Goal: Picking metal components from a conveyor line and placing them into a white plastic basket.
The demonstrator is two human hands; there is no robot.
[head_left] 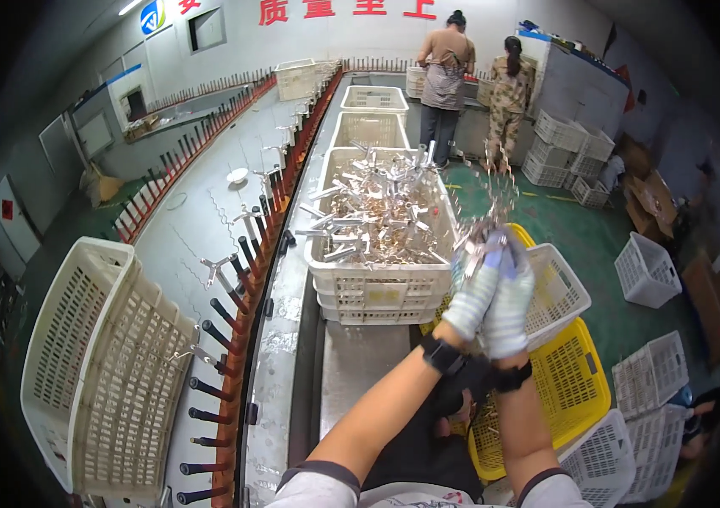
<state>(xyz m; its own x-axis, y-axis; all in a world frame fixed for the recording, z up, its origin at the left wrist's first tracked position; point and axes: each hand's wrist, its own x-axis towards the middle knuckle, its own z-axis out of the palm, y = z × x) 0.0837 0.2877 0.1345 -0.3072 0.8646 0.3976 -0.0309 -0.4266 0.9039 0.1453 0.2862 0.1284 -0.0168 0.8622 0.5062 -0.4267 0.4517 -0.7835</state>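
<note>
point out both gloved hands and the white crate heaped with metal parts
Left hand (pixel 471 295): head view, on the middle of the glove.
Right hand (pixel 509 296): head view, on the middle of the glove.
White crate (pixel 343 292): head view, on its front wall, below the rim.

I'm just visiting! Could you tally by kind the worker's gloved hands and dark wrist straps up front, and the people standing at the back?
Gloved hands: 2
Dark wrist straps: 2
People standing at the back: 2
Total: 6
</note>
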